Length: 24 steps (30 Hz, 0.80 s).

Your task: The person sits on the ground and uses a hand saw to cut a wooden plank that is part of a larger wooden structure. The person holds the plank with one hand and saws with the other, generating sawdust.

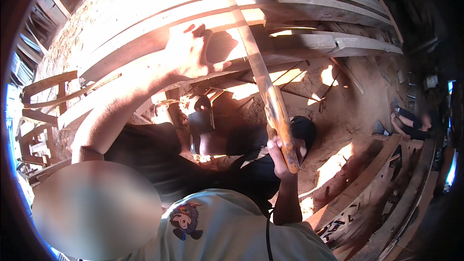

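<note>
My right hand (279,157) is wrapped round the worn wooden handle of a handsaw (258,67). Its long pale blade slants up and away across the timber; motion and glare blur the edge, so I cannot make out teeth. On a thick wooden beam (299,48) my left hand (188,53) rests, fingers apart and thumb stretched toward the near edge. Strong sunlight washes out much of that hand and the wood under it. The blade crosses the beam just right of the left hand; whether it is cutting into the wood cannot be seen.
More long boards (319,2) lie side by side beyond the beam. A wooden frame (43,101) stands at the left. Timbers (367,183) run along the lower right. Offcuts lie on the dusty ground (333,130). Another person (411,123) sits at the far right.
</note>
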### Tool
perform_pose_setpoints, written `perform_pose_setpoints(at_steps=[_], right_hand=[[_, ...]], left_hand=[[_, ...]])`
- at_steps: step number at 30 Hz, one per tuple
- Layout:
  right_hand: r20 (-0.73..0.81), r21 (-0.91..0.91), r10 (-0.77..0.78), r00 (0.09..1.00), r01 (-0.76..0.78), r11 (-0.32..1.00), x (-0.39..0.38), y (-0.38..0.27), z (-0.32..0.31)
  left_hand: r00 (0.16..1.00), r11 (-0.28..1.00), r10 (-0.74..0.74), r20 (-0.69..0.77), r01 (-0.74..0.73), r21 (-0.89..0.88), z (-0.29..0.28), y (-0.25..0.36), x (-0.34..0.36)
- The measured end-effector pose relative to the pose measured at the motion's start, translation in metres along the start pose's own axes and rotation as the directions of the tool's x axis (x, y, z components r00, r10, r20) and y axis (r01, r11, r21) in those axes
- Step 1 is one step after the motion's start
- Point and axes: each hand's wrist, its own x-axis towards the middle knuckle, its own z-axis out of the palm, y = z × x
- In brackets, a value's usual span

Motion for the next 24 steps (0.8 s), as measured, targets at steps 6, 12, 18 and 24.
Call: perform_pose_setpoints(at_steps=[6, 12, 18, 24], right_hand=[[-0.075, -0.193, -0.255, 0.964, 0.236, 0.952, -0.029, 0.008, 0.007], [0.077, -0.287, -0.282, 0.956, 0.292, 0.912, -0.032, 0.001, -0.006], [0.098, -0.373, -0.212, 0.972, 0.233, 0.898, -0.077, 0.011, -0.022], [0.069, -0.315, 0.06, 0.996, -0.036, 0.948, -0.112, 0.003, -0.049]], left_hand=[[0.991, 0.996, 0.043, 0.127, -0.032, -0.088, -0.003, 0.001, -0.001], [0.997, 0.999, 0.017, 0.07, -0.013, -0.048, -0.005, 0.0, 0.0], [0.989, 0.999, 0.004, 0.151, 0.004, -0.054, -0.003, -0.001, 0.008], [0.979, 0.996, -0.072, 0.189, 0.082, -0.044, 0.0, -0.007, 0.014]])
